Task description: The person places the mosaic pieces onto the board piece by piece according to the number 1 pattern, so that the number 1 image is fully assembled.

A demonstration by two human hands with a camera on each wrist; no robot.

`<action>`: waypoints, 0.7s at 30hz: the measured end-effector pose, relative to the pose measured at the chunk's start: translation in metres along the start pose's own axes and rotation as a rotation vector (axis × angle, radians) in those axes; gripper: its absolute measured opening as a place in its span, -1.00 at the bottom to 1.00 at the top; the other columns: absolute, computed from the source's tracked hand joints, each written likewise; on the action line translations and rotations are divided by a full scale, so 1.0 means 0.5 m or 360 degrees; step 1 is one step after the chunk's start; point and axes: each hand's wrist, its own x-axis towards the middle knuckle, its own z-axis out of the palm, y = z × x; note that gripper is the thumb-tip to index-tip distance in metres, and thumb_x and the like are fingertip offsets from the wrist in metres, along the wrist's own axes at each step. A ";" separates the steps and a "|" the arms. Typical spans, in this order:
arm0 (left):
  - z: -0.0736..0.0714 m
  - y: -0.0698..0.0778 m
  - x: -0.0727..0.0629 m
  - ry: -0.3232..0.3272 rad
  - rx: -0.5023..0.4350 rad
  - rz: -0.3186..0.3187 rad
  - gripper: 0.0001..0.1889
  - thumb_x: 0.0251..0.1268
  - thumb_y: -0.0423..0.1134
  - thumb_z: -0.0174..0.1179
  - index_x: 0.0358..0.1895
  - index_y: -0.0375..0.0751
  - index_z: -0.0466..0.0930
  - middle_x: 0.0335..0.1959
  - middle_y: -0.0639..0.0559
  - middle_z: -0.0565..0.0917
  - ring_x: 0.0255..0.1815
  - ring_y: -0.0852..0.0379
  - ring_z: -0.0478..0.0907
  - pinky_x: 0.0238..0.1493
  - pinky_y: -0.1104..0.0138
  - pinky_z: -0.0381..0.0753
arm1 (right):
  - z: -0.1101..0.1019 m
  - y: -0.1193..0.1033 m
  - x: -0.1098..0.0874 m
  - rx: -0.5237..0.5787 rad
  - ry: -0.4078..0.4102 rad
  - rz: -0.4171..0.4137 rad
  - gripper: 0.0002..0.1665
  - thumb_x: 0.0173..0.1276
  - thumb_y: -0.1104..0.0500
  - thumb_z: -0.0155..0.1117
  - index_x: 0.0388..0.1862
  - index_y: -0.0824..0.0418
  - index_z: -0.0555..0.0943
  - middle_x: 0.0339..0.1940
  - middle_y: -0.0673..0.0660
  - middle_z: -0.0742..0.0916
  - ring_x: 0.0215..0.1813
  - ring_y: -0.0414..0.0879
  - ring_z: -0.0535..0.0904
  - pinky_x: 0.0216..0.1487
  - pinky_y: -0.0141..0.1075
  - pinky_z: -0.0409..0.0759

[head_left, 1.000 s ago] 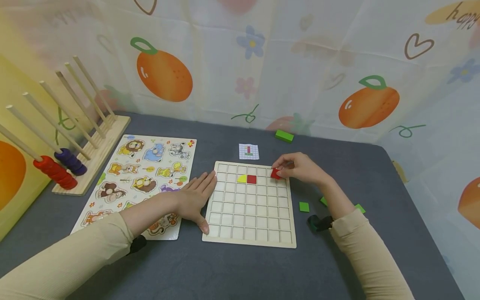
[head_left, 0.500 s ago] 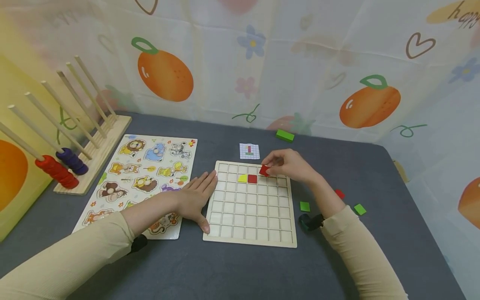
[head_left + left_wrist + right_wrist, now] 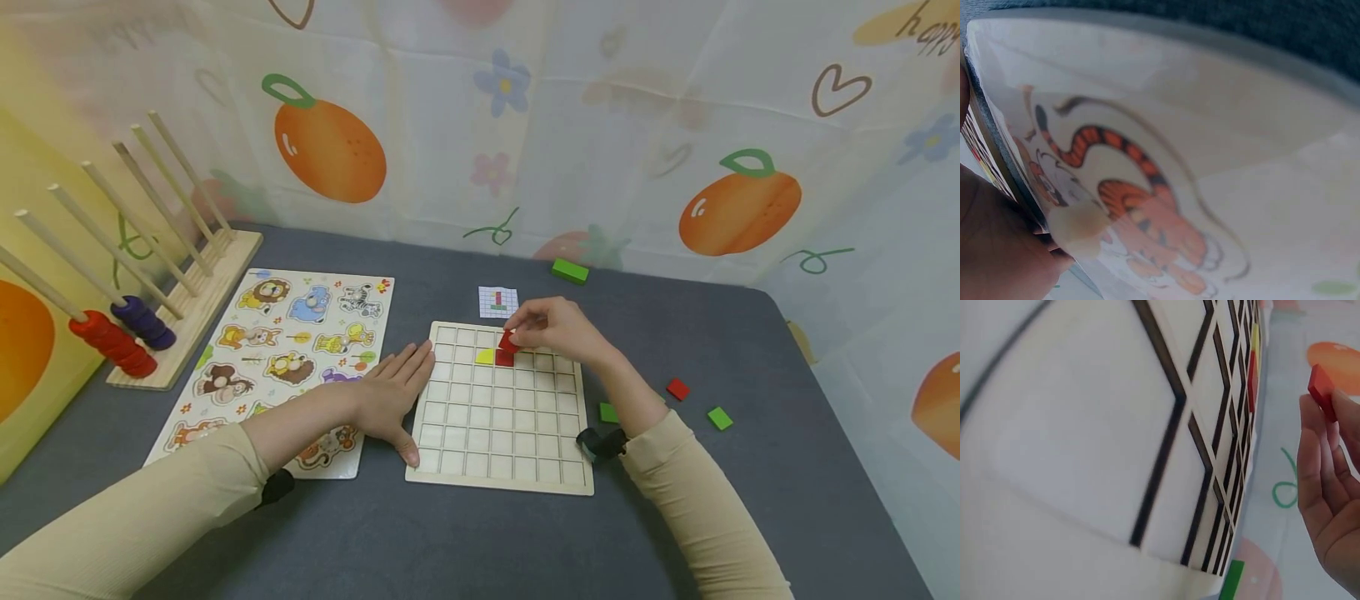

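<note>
Between its thumb and fingers my right hand (image 3: 558, 332) pinches a red square tile (image 3: 1321, 392), held over the upper part of the wooden grid board (image 3: 498, 485). In the head view that tile is just above a second red tile (image 3: 505, 358) lying in a cell; whether they touch I cannot tell. A yellow tile (image 3: 485, 357) fills the cell to its left. My left hand (image 3: 390, 400) rests with straight fingers along the board's left edge and holds nothing. A small printed grid card (image 3: 498, 302) with a red and green pattern lies behind the board.
An animal puzzle board (image 3: 300, 333) lies under my left forearm. At the far left stands a wooden peg rack (image 3: 180, 317) with red and purple rings. Green tiles (image 3: 720, 418) and a loose red tile (image 3: 678, 389) lie on the right. A green block (image 3: 570, 272) is at the back.
My right hand has carried the red tile leftward across the board's top, from the right corner to above the placed red tile. The left hand has stayed put.
</note>
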 end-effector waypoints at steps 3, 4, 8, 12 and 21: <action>0.000 0.000 -0.001 -0.0002 0.0000 -0.0002 0.49 -0.18 0.34 0.46 0.58 -0.38 -0.41 0.62 -0.28 -0.47 0.65 -0.31 -0.48 0.61 -0.18 -0.29 | 0.007 0.002 0.004 -0.0038 -0.0006 -0.0001 -0.82 0.28 0.19 0.40 -0.13 0.11 0.73 -0.27 0.11 0.77 -0.23 -0.02 0.71 -0.14 -0.23 0.66; 0.000 0.000 0.000 -0.0001 0.0000 -0.0002 0.49 -0.18 0.34 0.46 0.58 -0.38 -0.41 0.62 -0.28 -0.47 0.65 -0.31 -0.48 0.61 -0.18 -0.29 | 0.009 0.003 0.005 -0.0059 -0.0010 -0.0001 -0.83 0.27 0.19 0.42 -0.15 0.10 0.73 -0.28 0.10 0.77 -0.25 -0.01 0.69 -0.16 -0.24 0.65; 0.001 -0.001 0.000 0.0002 -0.0003 0.0001 0.49 -0.18 0.34 0.46 0.58 -0.37 -0.41 0.62 -0.28 -0.47 0.65 -0.31 -0.48 0.61 -0.18 -0.29 | 0.016 0.003 0.009 -0.0143 -0.0039 0.0009 -0.86 0.24 0.18 0.44 -0.21 0.09 0.74 -0.29 0.06 0.79 -0.27 -0.06 0.66 -0.18 -0.27 0.60; 0.002 -0.002 0.000 0.0004 -0.0003 0.0003 0.49 -0.18 0.34 0.45 0.58 -0.37 -0.41 0.62 -0.27 -0.48 0.65 -0.30 -0.49 0.61 -0.18 -0.29 | 0.019 0.001 0.011 -0.0199 -0.0121 0.0038 -0.89 0.23 0.21 0.43 -0.24 0.10 0.75 -0.31 0.06 0.80 -0.29 -0.13 0.66 -0.18 -0.29 0.60; 0.001 -0.002 -0.001 0.0002 -0.0003 0.0010 0.49 -0.17 0.35 0.45 0.58 -0.37 -0.42 0.62 -0.28 -0.47 0.65 -0.30 -0.49 0.61 -0.19 -0.29 | 0.025 0.002 0.011 -0.0258 -0.0265 0.0078 -0.88 0.17 0.25 0.47 -0.30 0.09 0.77 -0.38 0.04 0.81 -0.36 -0.17 0.66 -0.26 -0.33 0.59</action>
